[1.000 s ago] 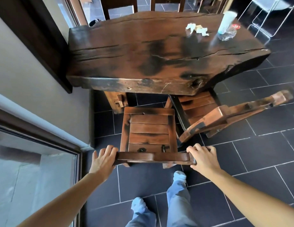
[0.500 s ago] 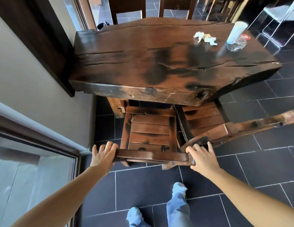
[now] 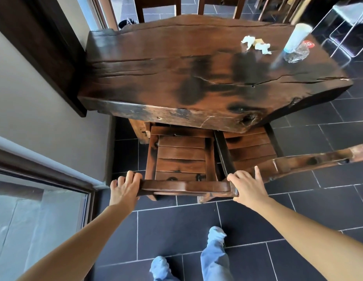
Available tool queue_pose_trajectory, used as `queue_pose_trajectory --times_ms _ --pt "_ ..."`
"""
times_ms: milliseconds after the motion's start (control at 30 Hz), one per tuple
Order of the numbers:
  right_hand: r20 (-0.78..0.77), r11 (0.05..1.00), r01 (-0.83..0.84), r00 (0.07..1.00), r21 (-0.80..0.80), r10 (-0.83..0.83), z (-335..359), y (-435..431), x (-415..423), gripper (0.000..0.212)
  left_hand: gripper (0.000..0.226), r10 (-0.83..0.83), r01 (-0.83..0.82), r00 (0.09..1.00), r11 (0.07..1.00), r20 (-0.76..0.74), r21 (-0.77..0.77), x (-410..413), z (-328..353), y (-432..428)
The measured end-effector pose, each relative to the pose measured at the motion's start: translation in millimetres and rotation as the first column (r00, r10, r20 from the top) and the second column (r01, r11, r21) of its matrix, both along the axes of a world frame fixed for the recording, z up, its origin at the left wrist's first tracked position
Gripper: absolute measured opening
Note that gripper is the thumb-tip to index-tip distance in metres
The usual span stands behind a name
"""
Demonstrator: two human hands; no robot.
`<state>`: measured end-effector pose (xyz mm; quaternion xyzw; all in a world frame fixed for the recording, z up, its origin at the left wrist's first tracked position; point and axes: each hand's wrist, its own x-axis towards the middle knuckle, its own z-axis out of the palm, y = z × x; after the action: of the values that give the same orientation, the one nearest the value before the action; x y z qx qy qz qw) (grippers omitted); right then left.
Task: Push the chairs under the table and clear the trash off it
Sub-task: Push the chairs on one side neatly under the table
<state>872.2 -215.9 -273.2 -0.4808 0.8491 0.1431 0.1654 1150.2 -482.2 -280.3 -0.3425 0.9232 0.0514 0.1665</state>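
- Left hand [image 3: 124, 187] curled over the left end of the near chair [image 3: 181, 159] top rail, grip closed on the wood.
- Right hand [image 3: 246, 187] laid on the right end of the same rail, fingers spread and only partly wrapped; grip resting on it, though cannot tell how firmly it clamps.
- Slatted seat of that chair partway under the near edge of the surface [image 3: 196, 78], front slats hidden beneath the slab, back rail out over the dark tiled floor [image 3: 176, 230].
- Second chair [image 3: 255, 147] just beside it on the right, turned at an angle, seat partly under the slab, long backrest jutting out to the right.
- Crumpled tissues [image 3: 255, 44] at the far right of the surface.
- Near them, an upright pale cup [image 3: 297, 37] and, touching its base, a crushed clear plastic wrapper [image 3: 298, 53].
- Two more chair backs visible beyond the far edge.
- Blue trouser legs and light shoes below, between the forearms.
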Motion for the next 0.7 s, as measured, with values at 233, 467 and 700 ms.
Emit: queue_pose_trajectory --times_ms 233,467,700 --pt "0.019 1.000 -0.009 1.000 -0.003 0.009 1.3 12.8 -10.2 0.062 0.060 0.012 -0.010 0.999 0.999 -0.046 0.048 1.1 7.9 19.9" --pt "-0.024 0.996 -0.085 0.996 0.008 0.085 3.7 36.9 -44.0 0.063 0.060 -0.054 0.059 0.992 0.997 -0.116 0.040 -3.8 8.2 59.2" --pt "-0.019 0.999 -0.035 0.999 0.004 0.035 8.8 17.4 -73.2 0.060 0.067 -0.050 0.052 0.987 0.999 -0.151 0.014 -29.3 1.5 51.6"
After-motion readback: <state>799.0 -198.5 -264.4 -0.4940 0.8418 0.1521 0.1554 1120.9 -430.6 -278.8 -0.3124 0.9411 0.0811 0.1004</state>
